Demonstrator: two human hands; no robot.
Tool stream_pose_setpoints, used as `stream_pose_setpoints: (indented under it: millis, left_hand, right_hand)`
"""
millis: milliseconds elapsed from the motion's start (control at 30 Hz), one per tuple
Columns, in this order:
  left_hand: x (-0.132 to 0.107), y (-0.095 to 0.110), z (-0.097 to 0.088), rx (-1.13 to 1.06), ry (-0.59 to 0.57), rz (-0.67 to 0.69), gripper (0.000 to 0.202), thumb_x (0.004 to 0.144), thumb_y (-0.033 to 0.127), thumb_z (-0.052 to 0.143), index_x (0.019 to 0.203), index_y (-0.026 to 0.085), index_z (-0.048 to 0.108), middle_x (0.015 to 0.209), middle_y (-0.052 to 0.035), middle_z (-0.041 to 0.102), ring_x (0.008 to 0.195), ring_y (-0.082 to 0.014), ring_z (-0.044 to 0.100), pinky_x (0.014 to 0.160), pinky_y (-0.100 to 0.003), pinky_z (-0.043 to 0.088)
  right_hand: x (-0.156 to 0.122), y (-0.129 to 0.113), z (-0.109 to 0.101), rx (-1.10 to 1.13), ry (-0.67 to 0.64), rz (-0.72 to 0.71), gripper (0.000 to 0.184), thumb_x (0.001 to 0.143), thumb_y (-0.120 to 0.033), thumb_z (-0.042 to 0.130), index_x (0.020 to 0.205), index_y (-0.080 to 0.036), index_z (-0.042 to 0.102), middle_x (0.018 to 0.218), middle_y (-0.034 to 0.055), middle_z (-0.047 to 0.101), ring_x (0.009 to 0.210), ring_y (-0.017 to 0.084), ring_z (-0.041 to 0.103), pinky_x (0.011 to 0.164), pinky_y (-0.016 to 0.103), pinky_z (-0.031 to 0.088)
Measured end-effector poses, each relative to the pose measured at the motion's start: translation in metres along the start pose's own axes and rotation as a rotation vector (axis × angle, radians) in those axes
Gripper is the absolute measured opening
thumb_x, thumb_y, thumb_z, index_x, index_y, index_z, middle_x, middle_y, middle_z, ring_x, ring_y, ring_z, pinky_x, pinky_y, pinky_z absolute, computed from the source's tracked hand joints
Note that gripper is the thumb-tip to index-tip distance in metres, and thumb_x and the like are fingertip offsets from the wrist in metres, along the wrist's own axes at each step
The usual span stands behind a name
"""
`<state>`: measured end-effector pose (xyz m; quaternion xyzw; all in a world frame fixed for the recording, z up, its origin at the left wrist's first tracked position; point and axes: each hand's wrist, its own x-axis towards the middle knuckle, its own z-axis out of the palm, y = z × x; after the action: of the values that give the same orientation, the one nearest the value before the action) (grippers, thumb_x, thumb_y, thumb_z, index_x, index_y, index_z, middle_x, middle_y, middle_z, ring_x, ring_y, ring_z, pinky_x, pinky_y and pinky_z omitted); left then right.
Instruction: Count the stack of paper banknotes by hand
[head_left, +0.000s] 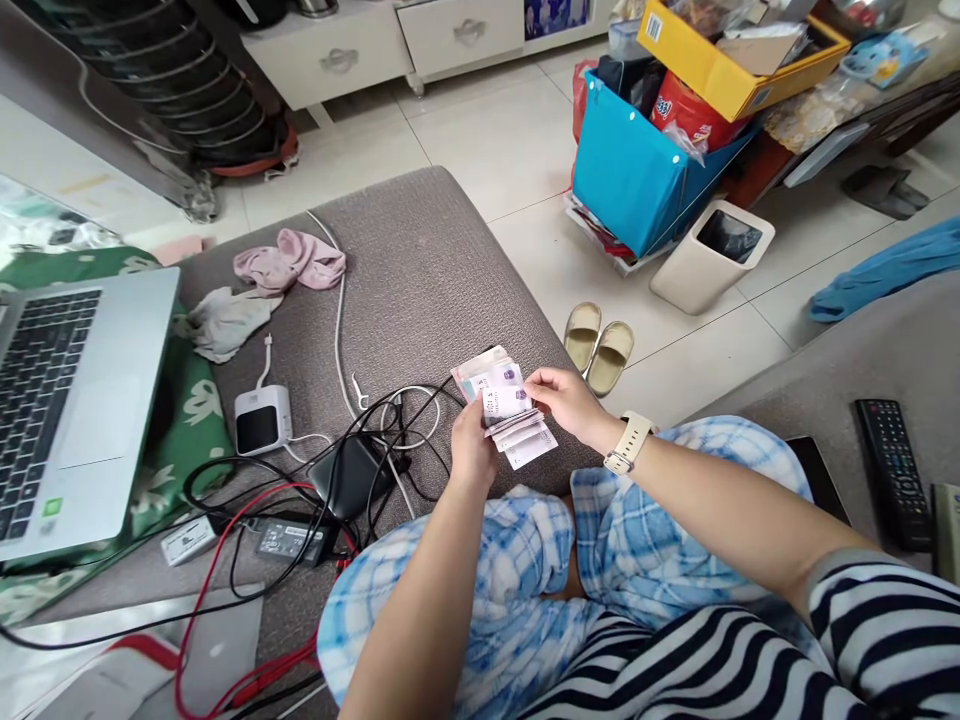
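Note:
A fanned stack of small printed cards (504, 398), pale with purple marks, is held above the grey sofa seat. My left hand (472, 445) is closed around its lower left side, the thumb lying on top. At the right edge, my right hand (564, 398) pinches one card between thumb and fingers. Several more cards stick out loosely below, toward my lap. The writing on them is too small to read.
Tangled black cables (375, 450), a dark power bank (349, 478) and a white device with a black screen (262, 420) lie left of my hands. Further left sits a laptop (112, 370). A remote (891, 470) rests at right; slippers (600, 345) and a bin (712, 255) stand on the floor.

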<state>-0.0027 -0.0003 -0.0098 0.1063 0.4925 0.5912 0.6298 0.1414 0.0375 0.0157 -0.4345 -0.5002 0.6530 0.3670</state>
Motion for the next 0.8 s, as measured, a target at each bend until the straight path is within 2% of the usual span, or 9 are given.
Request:
stream_pose_setpoints:
  millis: [333,500,567,800]
  left_hand:
    - [0.0000,0.0012,-0.0004,-0.003,0.025,0.005,0.031,0.074,0.037,0.067,0.092,0.012,0.068,0.087,-0.0075,0.073,0.081,-0.0222,0.069,0.077,-0.033,0.051]
    - [-0.0013,0.0027,0.0020,-0.028,0.006,-0.007,0.031,0.073,0.036,0.068,0.093,0.011,0.067,0.086,-0.0095,0.074,0.080,-0.0249,0.069,0.077,-0.037,0.052]
    - [-0.0020,0.0034,0.0034,-0.032,0.001,0.002,0.031,0.072,0.033,0.069,0.094,0.012,0.067,0.088,-0.0097,0.074,0.082,-0.0254,0.069,0.079,-0.037,0.052]
    - [-0.0039,0.0037,0.0020,-0.016,0.012,0.002,0.030,0.068,0.024,0.074,0.096,0.013,0.068,0.094,-0.0090,0.073,0.084,-0.0230,0.069,0.084,-0.038,0.050]
  right_hand:
    - [-0.0006,-0.0022,-0.0005,0.022,-0.016,0.016,0.021,0.081,-0.034,0.059,0.068,-0.018,0.056,0.059,-0.0034,0.051,0.051,0.011,0.045,0.051,0.026,0.033]
    - [-0.0008,-0.0024,-0.0003,0.042,-0.050,0.026,0.028,0.086,-0.040,0.053,0.070,-0.018,0.057,0.061,0.0001,0.059,0.051,0.012,0.045,0.051,0.026,0.033]
    - [-0.0008,-0.0015,-0.0005,0.018,-0.051,0.038,0.027,0.084,-0.041,0.055,0.070,-0.018,0.056,0.060,0.0001,0.060,0.051,0.012,0.045,0.051,0.026,0.033]
    - [0.0019,0.0067,-0.0037,-0.099,0.086,0.029,0.025,0.071,-0.038,0.070,0.070,-0.020,0.052,0.063,-0.0036,0.054,0.057,0.013,0.048,0.056,0.026,0.036]
